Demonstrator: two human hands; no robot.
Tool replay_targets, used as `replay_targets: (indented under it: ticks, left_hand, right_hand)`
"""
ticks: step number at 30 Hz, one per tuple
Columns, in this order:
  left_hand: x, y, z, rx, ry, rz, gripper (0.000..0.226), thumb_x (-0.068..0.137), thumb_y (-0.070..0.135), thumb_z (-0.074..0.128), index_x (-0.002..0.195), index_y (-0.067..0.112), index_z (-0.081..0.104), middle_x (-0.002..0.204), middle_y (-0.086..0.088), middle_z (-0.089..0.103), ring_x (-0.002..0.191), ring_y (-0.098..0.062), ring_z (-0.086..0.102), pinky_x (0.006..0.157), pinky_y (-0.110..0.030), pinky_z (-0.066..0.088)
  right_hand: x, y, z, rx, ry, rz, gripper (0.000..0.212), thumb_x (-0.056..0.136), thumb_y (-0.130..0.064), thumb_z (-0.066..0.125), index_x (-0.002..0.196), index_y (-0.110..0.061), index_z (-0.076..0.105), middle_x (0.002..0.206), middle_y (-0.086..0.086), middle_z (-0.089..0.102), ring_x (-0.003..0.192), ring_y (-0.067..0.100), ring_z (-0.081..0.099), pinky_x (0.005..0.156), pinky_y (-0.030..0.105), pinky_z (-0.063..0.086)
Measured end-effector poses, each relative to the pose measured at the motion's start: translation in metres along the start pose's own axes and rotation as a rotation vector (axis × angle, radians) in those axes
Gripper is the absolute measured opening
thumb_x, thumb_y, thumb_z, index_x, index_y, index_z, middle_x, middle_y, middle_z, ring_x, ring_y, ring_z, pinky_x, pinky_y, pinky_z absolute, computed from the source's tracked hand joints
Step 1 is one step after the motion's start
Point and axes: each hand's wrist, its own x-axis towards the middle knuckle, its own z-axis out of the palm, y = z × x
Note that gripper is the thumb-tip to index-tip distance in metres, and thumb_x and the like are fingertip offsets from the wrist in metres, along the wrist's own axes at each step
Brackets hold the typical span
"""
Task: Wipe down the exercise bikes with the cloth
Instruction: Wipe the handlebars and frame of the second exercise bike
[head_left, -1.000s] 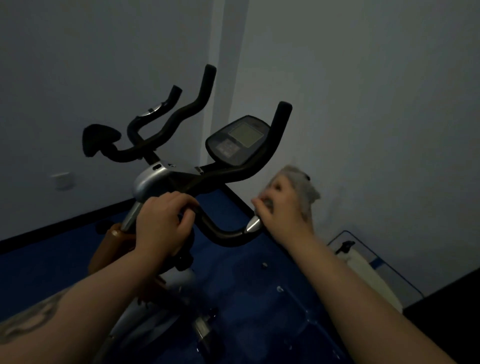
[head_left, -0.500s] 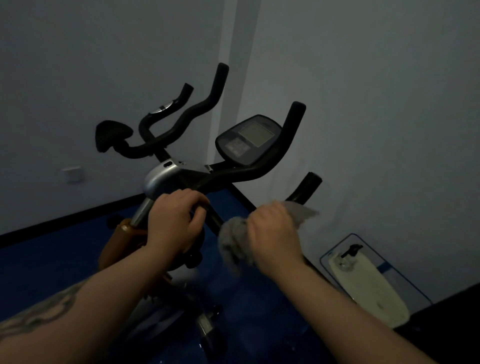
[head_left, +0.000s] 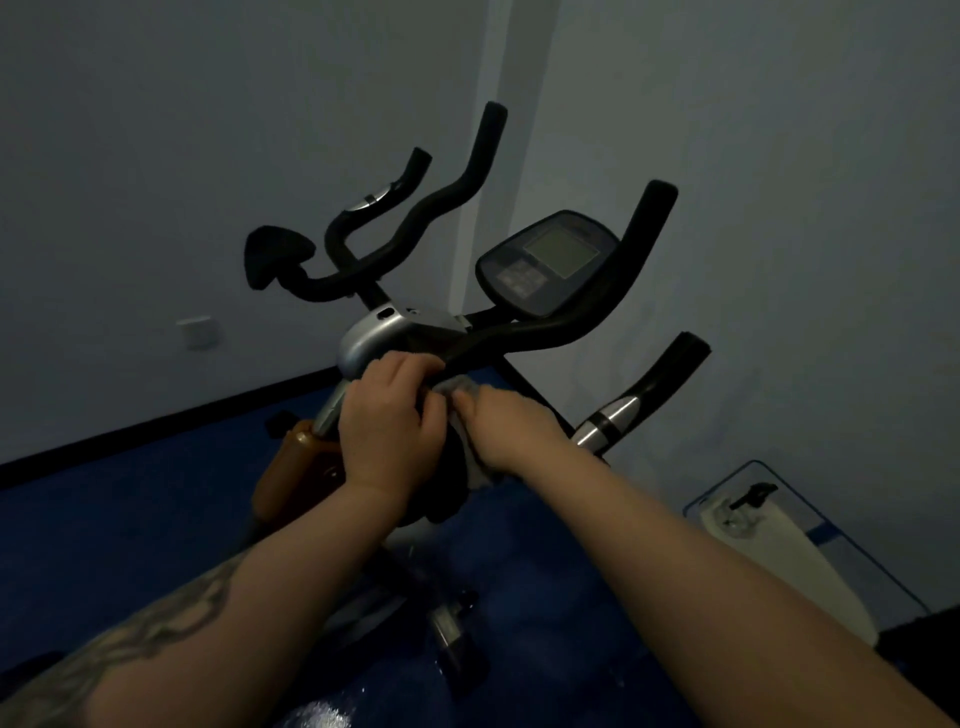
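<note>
head view: right hand (head_left: 511, 426) gripping cloth (head_left: 460, 387) has slid against left hand (head_left: 389, 421) clamping handlebar (head_left: 524, 332).

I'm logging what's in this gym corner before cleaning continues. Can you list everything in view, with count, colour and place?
exercise bike: one, silver head, centre.
handlebars: several black curved bars, one with a chrome band, centre to right.
console: one, dark with grey screen, on the bars.
cloth: one, grey, on the bar between the hands.
wall socket: one, white, left wall.
floor: dark blue.
white object: one, lower right by the wall; unclear what.
left hand: grips the bar.
right hand: holds the cloth.
</note>
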Motion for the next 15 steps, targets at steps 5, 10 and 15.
replay_targets:
  ticks: [5, 10, 15]
  left_hand:
    - [-0.001, -0.003, 0.002, 0.054, -0.015, -0.029, 0.033, 0.080, 0.024, 0.042, 0.103, 0.018, 0.065, 0.100, 0.001, 0.064, 0.090, -0.018, 0.058, 0.071, -0.030, 0.037]
    - [-0.001, -0.008, 0.003, 0.115, -0.050, 0.063, 0.027, 0.080, 0.026, 0.045, 0.100, 0.025, 0.064, 0.100, 0.007, 0.063, 0.088, -0.014, 0.057, 0.073, -0.025, 0.027]
    - [0.000, -0.010, 0.003, 0.157, -0.122, 0.139, 0.026, 0.081, 0.031, 0.043, 0.098, 0.030, 0.062, 0.101, 0.010, 0.063, 0.087, -0.013, 0.056, 0.073, -0.027, 0.026]
  right_hand:
    - [-0.024, -0.001, 0.032, 0.026, 0.219, 0.066, 0.054, 0.101, -0.036, 0.032, 0.147, -0.012, 0.019, 0.128, 0.012, 0.046, 0.090, 0.030, 0.058, 0.061, 0.035, 0.036]
    - [-0.036, -0.002, 0.035, -0.094, 0.331, 0.006, 0.058, 0.101, -0.038, 0.030, 0.151, -0.014, 0.013, 0.128, 0.009, 0.051, 0.086, 0.026, 0.059, 0.065, 0.036, 0.035]
    - [-0.076, 0.058, 0.022, -0.135, 0.507, -0.319, 0.027, 0.088, -0.012, 0.055, 0.112, -0.009, 0.067, 0.099, 0.007, 0.070, 0.079, 0.023, 0.065, 0.075, 0.032, 0.050]
